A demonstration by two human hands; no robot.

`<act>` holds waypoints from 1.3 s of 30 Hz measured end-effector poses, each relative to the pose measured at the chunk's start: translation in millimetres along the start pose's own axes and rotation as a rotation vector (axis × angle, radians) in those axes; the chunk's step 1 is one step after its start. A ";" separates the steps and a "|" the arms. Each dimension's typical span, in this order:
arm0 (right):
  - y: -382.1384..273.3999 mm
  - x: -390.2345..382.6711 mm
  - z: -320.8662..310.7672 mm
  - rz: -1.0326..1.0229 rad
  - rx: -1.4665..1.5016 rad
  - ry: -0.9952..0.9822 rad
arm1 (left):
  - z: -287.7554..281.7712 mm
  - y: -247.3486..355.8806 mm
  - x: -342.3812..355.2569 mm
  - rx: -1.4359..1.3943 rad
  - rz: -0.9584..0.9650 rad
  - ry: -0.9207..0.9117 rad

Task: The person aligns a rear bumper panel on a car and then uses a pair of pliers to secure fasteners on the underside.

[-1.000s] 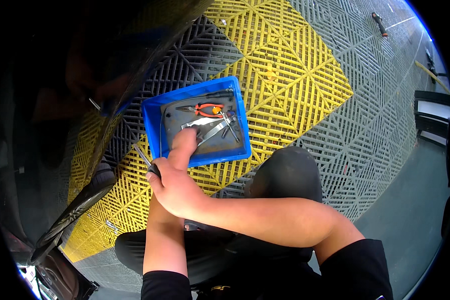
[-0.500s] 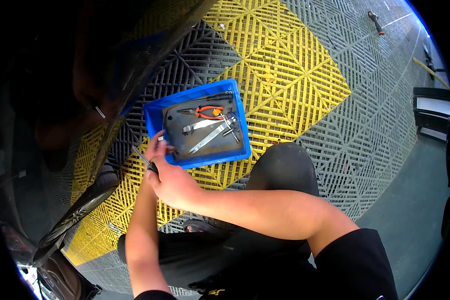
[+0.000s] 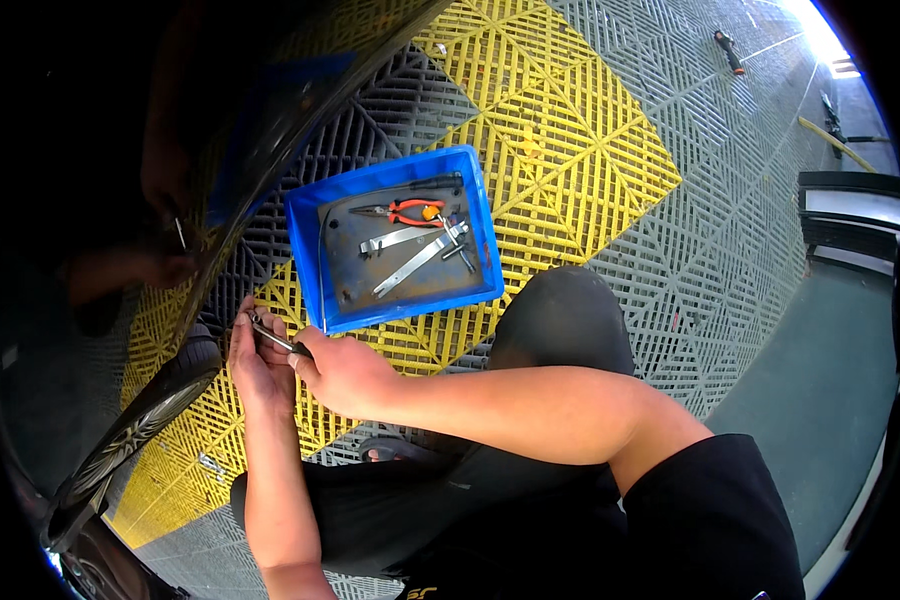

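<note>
My right hand [image 3: 345,372] is closed round the dark handle of a screwdriver [image 3: 278,338], its metal shaft pointing left. Under and around the shaft's tip, my left hand [image 3: 260,365] lies palm up with its fingers curled; any small piece held there is too small to make out. Just beyond my hands stands a blue bin [image 3: 390,320]. Inside it lie red-handled pliers [image 3: 410,213], two flat silver metal bars [image 3: 410,272], a T-shaped metal tool [image 3: 457,237] and a small orange-topped piece [image 3: 431,213]. A thin dark cable runs along the bin's inner side.
A glossy dark vehicle panel [image 3: 220,200] rises close on the left, with a dark wheel-like part [image 3: 135,435] below. My bent knee [image 3: 565,325] is right of the bin. A black-and-orange tool [image 3: 730,52] lies far right on the yellow and grey grating [image 3: 590,110].
My left hand has moved left and back from the bin's near-left corner to the screwdriver's tip, turning palm up. My right hand still holds the screwdriver. The view has shifted slightly.
</note>
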State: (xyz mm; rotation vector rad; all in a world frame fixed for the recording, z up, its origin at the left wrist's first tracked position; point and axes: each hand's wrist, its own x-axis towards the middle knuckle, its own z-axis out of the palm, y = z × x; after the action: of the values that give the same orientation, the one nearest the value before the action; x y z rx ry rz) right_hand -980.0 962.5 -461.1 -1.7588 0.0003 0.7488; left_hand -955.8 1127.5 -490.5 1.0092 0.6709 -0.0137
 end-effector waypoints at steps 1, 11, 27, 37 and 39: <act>1.9 1.3 3.1 -0.008 0.010 0.021 | -2.4 -0.8 1.0 -0.036 0.007 0.008; -0.5 12.3 8.3 0.036 -0.092 0.000 | -4.2 1.4 0.3 0.135 0.008 -0.008; -9.8 15.7 3.2 -0.030 -0.001 0.038 | 1.8 0.9 -5.2 0.197 0.086 -0.094; -13.8 -1.3 -6.8 -0.141 0.225 0.198 | 29.6 -82.3 20.2 1.055 0.090 -0.343; -20.1 -8.3 -18.9 -0.089 0.257 0.141 | 53.5 -99.9 19.9 1.419 0.145 -0.579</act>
State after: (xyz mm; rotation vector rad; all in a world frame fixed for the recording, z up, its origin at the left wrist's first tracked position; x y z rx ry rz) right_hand -970.1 949.8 -437.2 -1.5514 0.1089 0.5335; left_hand -943.3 1036.4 -559.6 2.2768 -0.0614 -0.7111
